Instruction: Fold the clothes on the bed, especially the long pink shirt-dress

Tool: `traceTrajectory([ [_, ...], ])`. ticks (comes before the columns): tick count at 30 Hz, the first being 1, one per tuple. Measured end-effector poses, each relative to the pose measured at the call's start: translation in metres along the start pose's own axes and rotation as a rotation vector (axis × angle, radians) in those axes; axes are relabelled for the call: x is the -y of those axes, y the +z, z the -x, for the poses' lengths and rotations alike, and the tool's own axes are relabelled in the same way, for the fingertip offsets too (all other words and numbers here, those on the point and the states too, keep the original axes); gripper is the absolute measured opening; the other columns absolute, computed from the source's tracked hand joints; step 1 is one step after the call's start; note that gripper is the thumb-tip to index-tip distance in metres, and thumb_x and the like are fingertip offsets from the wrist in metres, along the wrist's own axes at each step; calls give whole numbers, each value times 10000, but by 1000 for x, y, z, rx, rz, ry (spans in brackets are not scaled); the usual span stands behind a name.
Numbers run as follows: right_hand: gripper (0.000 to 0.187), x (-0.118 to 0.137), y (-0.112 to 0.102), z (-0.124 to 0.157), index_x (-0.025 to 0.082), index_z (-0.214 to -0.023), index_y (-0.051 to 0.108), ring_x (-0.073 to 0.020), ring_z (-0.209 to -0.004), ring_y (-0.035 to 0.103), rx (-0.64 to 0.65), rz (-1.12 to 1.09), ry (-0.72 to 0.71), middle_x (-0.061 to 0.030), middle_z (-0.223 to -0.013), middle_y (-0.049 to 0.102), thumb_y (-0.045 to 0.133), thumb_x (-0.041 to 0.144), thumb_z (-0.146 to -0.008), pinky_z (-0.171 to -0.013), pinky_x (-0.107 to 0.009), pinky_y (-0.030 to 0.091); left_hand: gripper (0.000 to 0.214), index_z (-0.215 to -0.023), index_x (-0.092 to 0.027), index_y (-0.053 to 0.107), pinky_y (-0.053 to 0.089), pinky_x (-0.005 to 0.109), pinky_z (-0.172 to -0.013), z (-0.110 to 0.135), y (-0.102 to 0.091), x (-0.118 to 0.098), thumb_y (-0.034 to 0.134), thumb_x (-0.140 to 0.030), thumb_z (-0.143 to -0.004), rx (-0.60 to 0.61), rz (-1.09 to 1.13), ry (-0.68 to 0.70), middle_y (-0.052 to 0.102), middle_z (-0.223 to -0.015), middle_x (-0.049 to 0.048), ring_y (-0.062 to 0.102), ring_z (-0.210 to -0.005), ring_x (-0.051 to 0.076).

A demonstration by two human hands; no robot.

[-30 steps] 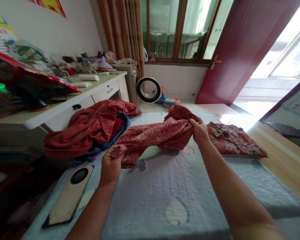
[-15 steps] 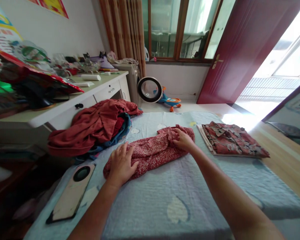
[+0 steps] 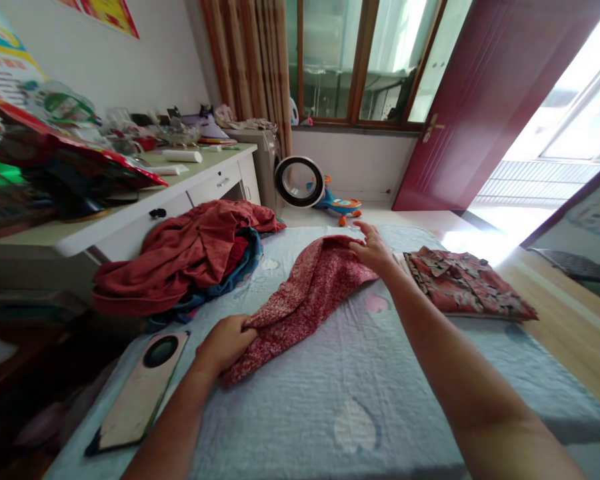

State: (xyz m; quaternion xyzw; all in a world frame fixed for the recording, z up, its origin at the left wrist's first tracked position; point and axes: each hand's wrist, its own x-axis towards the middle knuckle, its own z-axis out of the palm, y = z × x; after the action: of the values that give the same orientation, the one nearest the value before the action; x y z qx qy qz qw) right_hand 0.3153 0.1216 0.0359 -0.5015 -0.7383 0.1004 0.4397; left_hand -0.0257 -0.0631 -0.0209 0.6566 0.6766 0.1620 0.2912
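Observation:
A red cloth garment (image 3: 305,293) with a fine pale speckled print stretches slantwise across the bed, loosely bunched lengthwise. Its near left end is gripped by my left hand (image 3: 227,343), whose fingers curl around the fabric. At the far right end, my right hand (image 3: 375,250) touches the cloth, fingers stretched and apart; the underside of that hand is hidden. To the right lies a folded garment (image 3: 473,280) with a red, black and pale pattern, close to my right wrist. A phone (image 3: 137,393) with a round black camera ring rests left of my left forearm.
A heap of rust-red and blue clothes (image 3: 185,257) lies at the bed's left side, against a cluttered white desk (image 3: 115,227). Under everything spreads a light blue sheet (image 3: 300,413) with heart shapes. Beyond stand an open-doored washing machine (image 3: 267,157) and a blue-orange ride-on toy (image 3: 341,205).
My left hand has closed on the garment's left end and drawn it nearer. My right hand has moved up and away, fingers now stretched. The garment has gone from a compact roll to a slanting, looser shape.

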Motion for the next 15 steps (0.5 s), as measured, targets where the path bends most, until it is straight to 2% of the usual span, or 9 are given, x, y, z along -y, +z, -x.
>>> traceTrajectory([
  [2,504,-14,9,6,158,-1232,591,-266,-1174,531,83,58,83,-140,-1256,560,594,245,-736,-1061,-427,389,220,-806,-208,722,443,291,-690,6,-9,6,525,-290,-757,42,-100,-38,728,-792,59,669,-784,255],
  [4,536,-30,18,16,143,-1243,583,-280,-1175,536,188,104,159,-155,-1266,561,614,242,-718,-1055,-433,395,239,-866,-207,716,454,310,-753,10,-13,8,536,-320,-757,-20,-228,-22,723,-872,74,666,-861,263],
  [7,661,-45,33,34,172,-1301,542,-266,-1184,530,328,118,143,-121,-1297,564,649,185,-648,-1043,-408,405,474,-1178,-182,634,425,373,-971,9,-8,1,570,-418,-772,-228,-324,71,633,-1233,128,574,-1170,290],
  [8,655,-47,36,39,183,-1268,566,-258,-1152,545,376,124,116,-101,-1252,596,642,145,-619,-1025,-394,417,577,-1273,-170,576,394,392,-1032,7,-3,-2,581,-462,-775,-248,-321,104,556,-1351,149,508,-1266,299],
  [10,549,-46,39,47,191,-1108,648,-239,-1018,591,449,138,76,-66,-1067,665,592,75,-574,-949,-359,453,723,-1375,-163,489,351,415,-1093,2,10,-7,617,-517,-757,-200,-304,149,412,-1490,177,403,-1372,319],
  [12,406,-46,32,50,183,-936,676,-218,-886,596,455,156,74,-53,-903,665,534,61,-575,-870,-333,468,792,-1423,-185,437,351,422,-1100,-1,23,-7,672,-474,-724,-135,-291,164,334,-1541,182,389,-1386,331],
  [13,355,-46,26,51,178,-888,669,-212,-860,586,415,163,81,-54,-875,651,505,70,-591,-849,-328,468,807,-1447,-200,405,361,420,-1096,-3,28,-5,681,-418,-721,-123,-281,168,330,-1544,176,409,-1375,326],
  [15,312,-51,7,53,173,-862,650,-211,-883,564,233,172,93,-66,-898,625,453,99,-630,-843,-326,462,806,-1492,-212,325,380,400,-1088,-4,33,0,631,-277,-749,-144,-236,187,377,-1513,156,455,-1344,288],
])
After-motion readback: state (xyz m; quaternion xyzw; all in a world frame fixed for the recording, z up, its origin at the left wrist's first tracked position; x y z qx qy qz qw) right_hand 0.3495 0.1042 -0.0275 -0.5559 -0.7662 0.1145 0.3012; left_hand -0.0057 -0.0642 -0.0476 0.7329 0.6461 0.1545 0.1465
